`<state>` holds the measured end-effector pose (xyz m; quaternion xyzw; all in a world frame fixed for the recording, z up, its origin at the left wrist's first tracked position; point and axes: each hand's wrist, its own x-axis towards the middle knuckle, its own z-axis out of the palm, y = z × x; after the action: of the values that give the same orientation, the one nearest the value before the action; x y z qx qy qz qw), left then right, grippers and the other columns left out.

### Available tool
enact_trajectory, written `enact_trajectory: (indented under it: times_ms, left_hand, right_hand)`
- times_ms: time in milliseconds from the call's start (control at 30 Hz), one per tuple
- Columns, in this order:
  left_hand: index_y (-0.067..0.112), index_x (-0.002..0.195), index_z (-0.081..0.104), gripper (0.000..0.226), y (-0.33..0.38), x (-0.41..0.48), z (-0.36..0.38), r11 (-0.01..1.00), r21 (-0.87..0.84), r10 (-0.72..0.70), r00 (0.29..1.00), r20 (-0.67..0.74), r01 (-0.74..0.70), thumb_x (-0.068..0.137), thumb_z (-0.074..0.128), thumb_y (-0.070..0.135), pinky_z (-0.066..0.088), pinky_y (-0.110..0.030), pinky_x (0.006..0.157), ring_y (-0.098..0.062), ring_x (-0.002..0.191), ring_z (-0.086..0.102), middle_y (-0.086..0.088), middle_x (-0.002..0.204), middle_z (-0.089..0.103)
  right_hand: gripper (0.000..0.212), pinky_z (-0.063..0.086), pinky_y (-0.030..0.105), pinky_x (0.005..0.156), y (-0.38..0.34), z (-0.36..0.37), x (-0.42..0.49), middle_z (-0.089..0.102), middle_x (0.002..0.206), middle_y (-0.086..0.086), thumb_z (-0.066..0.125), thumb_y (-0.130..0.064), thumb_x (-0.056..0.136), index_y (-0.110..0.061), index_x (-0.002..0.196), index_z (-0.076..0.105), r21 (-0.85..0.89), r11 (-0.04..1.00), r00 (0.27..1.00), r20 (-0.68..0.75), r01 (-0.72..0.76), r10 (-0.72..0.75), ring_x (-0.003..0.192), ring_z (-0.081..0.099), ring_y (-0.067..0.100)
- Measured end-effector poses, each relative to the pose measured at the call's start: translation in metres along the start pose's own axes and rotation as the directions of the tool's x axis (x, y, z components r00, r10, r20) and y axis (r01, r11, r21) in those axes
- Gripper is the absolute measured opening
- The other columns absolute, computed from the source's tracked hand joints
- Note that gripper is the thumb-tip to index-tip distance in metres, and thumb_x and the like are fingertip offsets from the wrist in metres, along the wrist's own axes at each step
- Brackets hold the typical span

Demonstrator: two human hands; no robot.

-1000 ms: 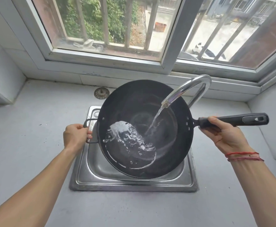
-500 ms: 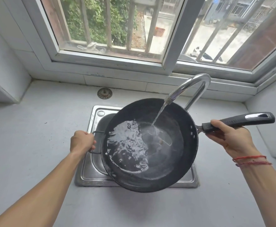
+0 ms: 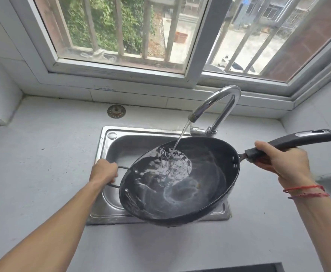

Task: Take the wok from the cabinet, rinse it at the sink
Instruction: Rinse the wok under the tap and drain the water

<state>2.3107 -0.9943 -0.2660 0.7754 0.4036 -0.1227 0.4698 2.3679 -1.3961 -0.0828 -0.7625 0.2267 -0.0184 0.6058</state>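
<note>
A black wok (image 3: 205, 181) hangs over the steel sink (image 3: 109, 142), tilted with its left side lower. Water runs from the curved chrome faucet (image 3: 217, 101) into the wok's far left part and pools there. My left hand (image 3: 104, 171) grips the small wire loop handle on the wok's left rim. My right hand (image 3: 282, 163) grips the long black handle near where it joins the pan; the handle's end sticks out to the right.
Grey countertop (image 3: 33, 173) surrounds the sink. A round metal drain strainer (image 3: 116, 111) lies on the counter behind the sink, below the barred window (image 3: 121, 32). Walls close in at left and right. A dark edge shows at the bottom right.
The wok has dropped lower and moved right, from nearly upright facing me to a flatter tilt. The water inside has swirled toward the far left side. Both hands keep their grips.
</note>
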Motion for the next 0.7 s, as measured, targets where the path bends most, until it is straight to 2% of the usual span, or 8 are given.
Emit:
enact_trajectory:
  times_ms: [67, 133, 233, 300, 367, 467, 600, 700]
  left_hand:
    - [-0.005, 0.074, 0.069, 0.02, 0.001, 0.001, 0.005, 1.0, -0.003, 0.001, 1.0, 0.016, -0.001, 0.079, 0.051, 0.003, 0.044, -0.022, 0.048, -0.018, 0.04, 0.058, -0.005, 0.05, 0.064]
    - [-0.007, 0.08, 0.069, 0.022, 0.003, 0.004, 0.011, 1.0, -0.03, 0.006, 0.999, 0.034, -0.005, 0.081, 0.05, 0.004, 0.047, -0.023, 0.045, -0.018, 0.038, 0.058, -0.01, 0.057, 0.067]
    - [-0.008, 0.085, 0.067, 0.022, 0.005, 0.007, 0.022, 0.999, -0.041, 0.019, 0.998, 0.068, -0.016, 0.083, 0.049, 0.005, 0.053, -0.03, 0.048, -0.023, 0.045, 0.062, -0.016, 0.069, 0.071]
    - [-0.007, 0.085, 0.067, 0.022, 0.007, 0.009, 0.028, 0.999, -0.035, 0.025, 0.996, 0.081, -0.023, 0.084, 0.049, 0.004, 0.055, -0.034, 0.05, -0.025, 0.047, 0.064, -0.018, 0.072, 0.071]
    - [-0.007, 0.086, 0.067, 0.023, 0.008, 0.011, 0.034, 1.0, -0.023, 0.018, 0.996, 0.09, -0.016, 0.083, 0.047, 0.004, 0.057, -0.036, 0.051, -0.024, 0.045, 0.065, -0.017, 0.071, 0.072]
    - [-0.005, 0.085, 0.068, 0.023, 0.007, 0.015, 0.039, 1.0, -0.005, -0.003, 0.995, 0.096, 0.004, 0.081, 0.047, 0.006, 0.062, -0.041, 0.053, -0.024, 0.045, 0.066, -0.014, 0.067, 0.072]
    - [-0.007, 0.083, 0.069, 0.024, 0.003, 0.015, 0.041, 1.0, -0.002, -0.012, 0.995, 0.097, 0.012, 0.081, 0.048, 0.005, 0.063, -0.045, 0.057, -0.027, 0.046, 0.066, -0.014, 0.064, 0.072]
    - [-0.009, 0.086, 0.067, 0.025, 0.0, 0.012, 0.04, 1.0, -0.025, -0.016, 0.995, 0.103, 0.019, 0.082, 0.046, 0.004, 0.059, -0.039, 0.052, -0.026, 0.044, 0.064, -0.016, 0.067, 0.07]
  right_hand:
    - [0.023, 0.061, 0.035, 0.061, -0.001, -0.002, 0.0, 0.073, 0.07, 0.018, 0.08, -0.01, 0.079, 0.005, 0.082, 0.063, 0.004, 1.0, 1.0, -0.013, 0.009, -0.009, 0.071, 0.074, 0.033]
    - [0.022, 0.061, 0.036, 0.062, -0.002, -0.005, 0.001, 0.073, 0.073, 0.02, 0.08, -0.009, 0.078, 0.005, 0.082, 0.063, 0.012, 1.0, 0.999, -0.034, 0.019, -0.019, 0.072, 0.074, 0.034]
    - [0.023, 0.061, 0.039, 0.064, -0.003, -0.009, 0.004, 0.072, 0.079, 0.025, 0.081, -0.009, 0.077, 0.006, 0.082, 0.065, 0.015, 0.999, 0.998, -0.06, 0.036, -0.035, 0.076, 0.074, 0.037]
    - [0.022, 0.061, 0.04, 0.065, -0.004, -0.012, 0.004, 0.072, 0.075, 0.021, 0.082, -0.009, 0.076, 0.005, 0.08, 0.065, 0.007, 0.999, 0.996, -0.071, 0.051, -0.051, 0.075, 0.074, 0.037]
    - [0.021, 0.061, 0.04, 0.065, -0.006, -0.013, 0.003, 0.072, 0.068, 0.016, 0.082, -0.008, 0.076, 0.004, 0.077, 0.065, 0.002, 0.997, 0.995, -0.073, 0.071, -0.071, 0.073, 0.074, 0.035]
    - [0.019, 0.062, 0.041, 0.066, -0.009, -0.013, 0.0, 0.072, 0.07, 0.018, 0.081, -0.007, 0.077, 0.005, 0.077, 0.065, 0.001, 0.996, 0.994, -0.056, 0.094, -0.094, 0.071, 0.073, 0.035]
    - [0.019, 0.061, 0.034, 0.063, -0.009, -0.013, -0.003, 0.072, 0.064, 0.012, 0.08, -0.007, 0.078, 0.005, 0.077, 0.066, 0.012, 0.995, 0.994, -0.03, 0.103, -0.103, 0.072, 0.073, 0.034]
    - [0.032, 0.061, 0.036, 0.065, -0.011, -0.012, -0.009, 0.071, 0.063, 0.01, 0.086, -0.017, 0.064, 0.004, 0.076, 0.065, 0.027, 0.995, 0.995, -0.014, 0.098, -0.097, 0.071, 0.074, 0.033]
